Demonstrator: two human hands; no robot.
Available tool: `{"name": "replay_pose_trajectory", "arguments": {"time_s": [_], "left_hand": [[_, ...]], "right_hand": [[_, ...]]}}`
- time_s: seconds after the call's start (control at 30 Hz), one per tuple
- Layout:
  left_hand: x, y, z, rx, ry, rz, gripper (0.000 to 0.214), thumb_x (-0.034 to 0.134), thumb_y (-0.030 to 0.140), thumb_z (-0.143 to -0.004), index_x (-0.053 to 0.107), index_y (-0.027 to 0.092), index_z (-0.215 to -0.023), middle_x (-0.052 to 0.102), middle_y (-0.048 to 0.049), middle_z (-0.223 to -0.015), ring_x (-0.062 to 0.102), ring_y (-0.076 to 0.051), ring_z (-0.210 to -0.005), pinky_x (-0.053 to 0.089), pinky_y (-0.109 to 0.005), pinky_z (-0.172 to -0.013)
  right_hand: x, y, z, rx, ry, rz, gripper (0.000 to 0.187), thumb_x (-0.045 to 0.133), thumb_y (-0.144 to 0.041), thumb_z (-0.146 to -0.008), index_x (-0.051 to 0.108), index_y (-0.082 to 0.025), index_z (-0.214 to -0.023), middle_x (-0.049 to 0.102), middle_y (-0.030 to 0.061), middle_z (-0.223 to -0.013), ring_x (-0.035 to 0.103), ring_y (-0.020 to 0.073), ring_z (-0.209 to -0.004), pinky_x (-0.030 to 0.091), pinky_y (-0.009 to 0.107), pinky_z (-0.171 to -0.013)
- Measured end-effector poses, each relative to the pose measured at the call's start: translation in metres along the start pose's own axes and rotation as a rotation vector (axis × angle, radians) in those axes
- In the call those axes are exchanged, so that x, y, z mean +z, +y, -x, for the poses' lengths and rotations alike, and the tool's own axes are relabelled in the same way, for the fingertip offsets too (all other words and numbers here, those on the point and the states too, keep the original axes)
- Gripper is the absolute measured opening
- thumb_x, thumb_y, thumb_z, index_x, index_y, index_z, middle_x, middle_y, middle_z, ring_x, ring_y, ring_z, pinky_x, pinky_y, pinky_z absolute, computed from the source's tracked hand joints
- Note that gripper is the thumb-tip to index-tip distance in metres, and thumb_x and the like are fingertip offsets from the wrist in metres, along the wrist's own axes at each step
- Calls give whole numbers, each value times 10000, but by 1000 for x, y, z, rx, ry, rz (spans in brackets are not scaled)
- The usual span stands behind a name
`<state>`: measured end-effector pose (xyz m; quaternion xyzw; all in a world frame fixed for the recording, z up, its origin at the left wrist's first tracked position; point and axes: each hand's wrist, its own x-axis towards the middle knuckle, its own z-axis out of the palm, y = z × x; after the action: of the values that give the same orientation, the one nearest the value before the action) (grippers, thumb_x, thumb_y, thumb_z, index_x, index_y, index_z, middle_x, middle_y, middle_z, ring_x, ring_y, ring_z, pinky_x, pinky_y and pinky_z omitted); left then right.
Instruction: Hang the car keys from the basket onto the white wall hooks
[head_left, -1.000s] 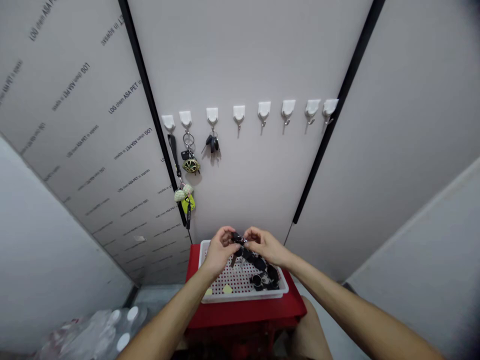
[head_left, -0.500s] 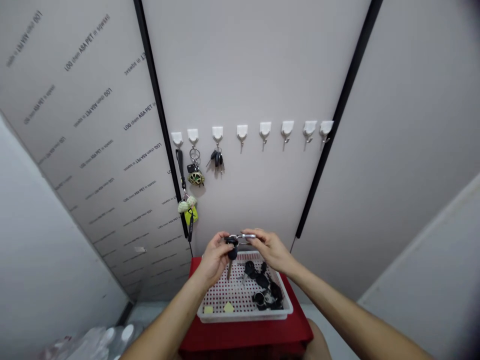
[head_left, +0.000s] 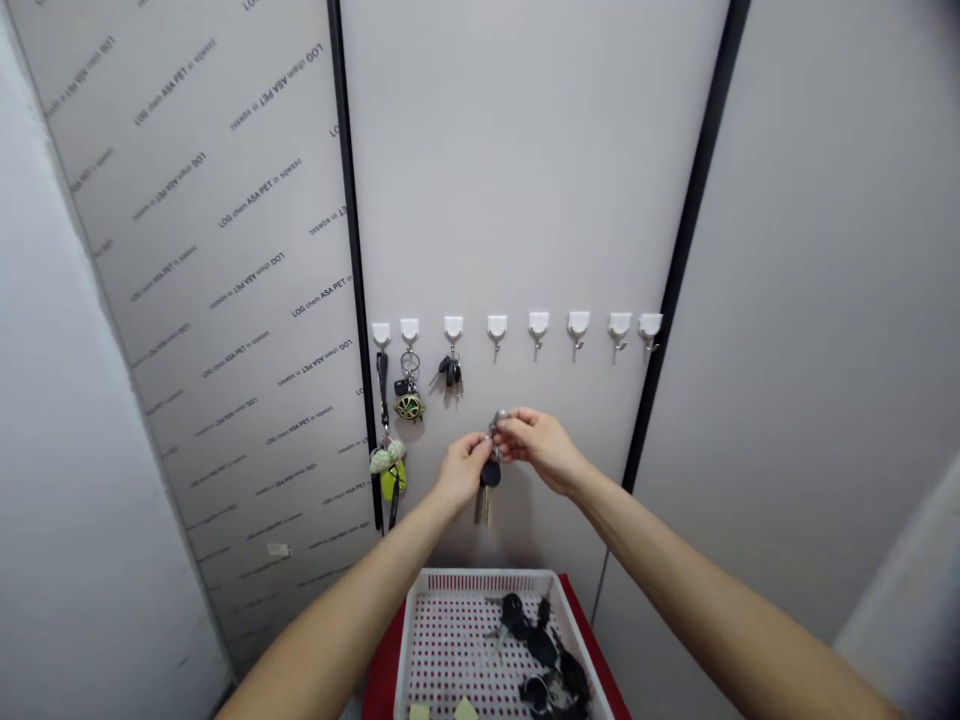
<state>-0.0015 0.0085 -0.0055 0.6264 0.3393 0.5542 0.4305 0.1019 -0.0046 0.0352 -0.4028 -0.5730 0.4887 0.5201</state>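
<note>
Both my hands hold a bunch of keys (head_left: pixel 486 485) up in front of the wall. My left hand (head_left: pixel 461 470) pinches the black key head from the left. My right hand (head_left: pixel 538 445) pinches the metal ring at the top. The keys hang just below the fourth white hook (head_left: pixel 496 330) in a row of white hooks. The three hooks at the left carry a black lanyard with a yellow tag (head_left: pixel 388 440), a green keyring (head_left: pixel 409 395) and a black key bunch (head_left: pixel 450 370).
A white perforated tray (head_left: pixel 442 640) sits below on a red stool (head_left: pixel 379 680), with several black keys (head_left: pixel 544 655) piled at its right side. Several empty hooks (head_left: pixel 592 328) run to the right. A black vertical strip (head_left: pixel 679 270) borders the panel.
Both hands lifted the bunch of keys out of the tray and up toward the row of hooks. The camera tilted upward, so the tray dropped to the bottom edge.
</note>
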Motion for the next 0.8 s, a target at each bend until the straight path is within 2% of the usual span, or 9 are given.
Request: {"name": "replay_pose_trajectory", "arguments": {"time_s": [0.2, 0.3, 0.43, 0.57, 0.67, 0.73, 0.8], "left_hand": [[7, 39, -46, 37, 144, 119, 149, 423, 223, -626, 480, 118, -538, 429, 37, -488, 341, -42, -443, 251, -157, -441], [11, 44, -59, -9, 206, 116, 169, 421, 221, -628, 472, 111, -510, 395, 44, -440, 308, -37, -400, 231, -163, -418], [12, 36, -65, -57, 235, 25, 184, 422, 217, -635, 497, 97, -518, 408, 32, -431, 334, -45, -402, 256, -172, -429], [7, 21, -51, -58, 223, -166, 164, 441, 210, -631, 548, 91, -666, 507, -4, -537, 442, -80, -519, 338, -195, -528], [2, 2, -25, -33, 217, -243, 243, 462, 179, -624, 508, 95, -847, 554, -51, -752, 488, -97, -674, 366, -213, -641], [0, -19, -1, -51, 167, -293, 284, 464, 159, -623, 477, 93, -899, 543, -76, -851, 490, -101, -742, 365, -220, -695], [0, -46, 26, -122, 45, -372, 272, 456, 149, -627, 478, 88, -891, 538, -88, -878, 488, -106, -771, 363, -225, -720]], "right_hand": [[2, -40, -37, -229, 152, -22, 67, 486, -178, -617, 454, -135, -577, 477, -43, -429, 418, 24, -346, 383, 147, -354], [2, -45, -52, -219, 219, 34, 105, 479, -176, -631, 437, -135, -543, 463, -43, -415, 401, 23, -333, 375, 146, -329], [3, -44, -62, -155, 249, 142, 117, 466, -169, -637, 428, -132, -533, 460, -35, -424, 394, 29, -324, 364, 159, -313], [-3, -32, -56, -197, 315, 241, 63, 459, -187, -633, 468, -125, -640, 476, -32, -475, 406, 32, -341, 347, 155, -327], [-16, -5, -38, -300, 353, 381, 194, 459, -220, -629, 486, -124, -795, 512, -19, -549, 440, 39, -405, 348, 152, -378], [-27, 26, -18, -304, 237, 540, 236, 447, -222, -633, 493, -118, -840, 526, -12, -565, 456, 49, -451, 364, 166, -437], [-36, 63, 7, -207, -3, 734, 232, 443, -206, -628, 517, -113, -827, 546, 0, -583, 470, 64, -497, 373, 181, -494]]}}
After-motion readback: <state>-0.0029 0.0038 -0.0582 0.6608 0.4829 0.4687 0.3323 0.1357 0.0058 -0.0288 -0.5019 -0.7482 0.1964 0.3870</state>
